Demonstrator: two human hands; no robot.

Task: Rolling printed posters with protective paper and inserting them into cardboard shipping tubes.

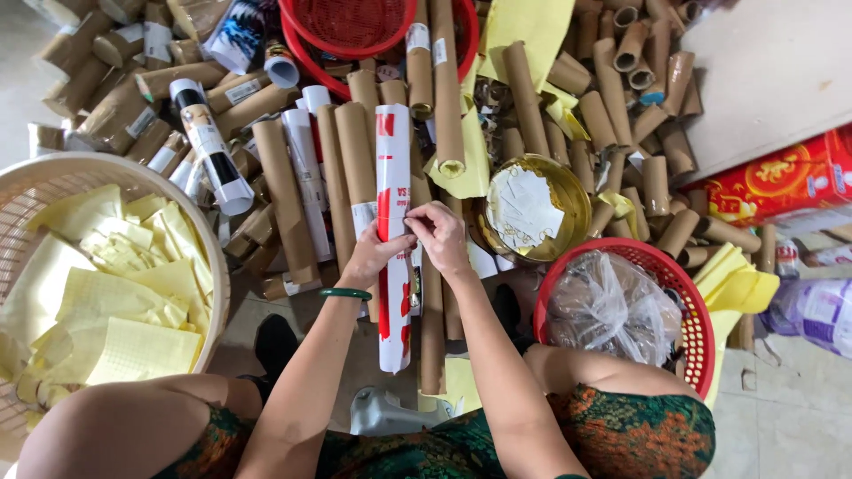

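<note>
A long white roll with red print [393, 160] lies lengthwise in front of me over a heap of brown cardboard tubes [355, 151]. My left hand [374, 257], with a green bangle on the wrist, grips the roll from the left at its middle. My right hand [439, 235] pinches at the roll's right edge, fingertips meeting the left hand's. The roll's lower end [395, 355] reaches toward my knees.
A cream basket [213, 257] of yellow paper sheets stands at the left. A red basket [701, 310] holding a clear plastic bag sits at the right, beside a round gold tin [577, 191] of white scraps. More red baskets [390, 40] lie at the top, a red box [781, 182] at the far right.
</note>
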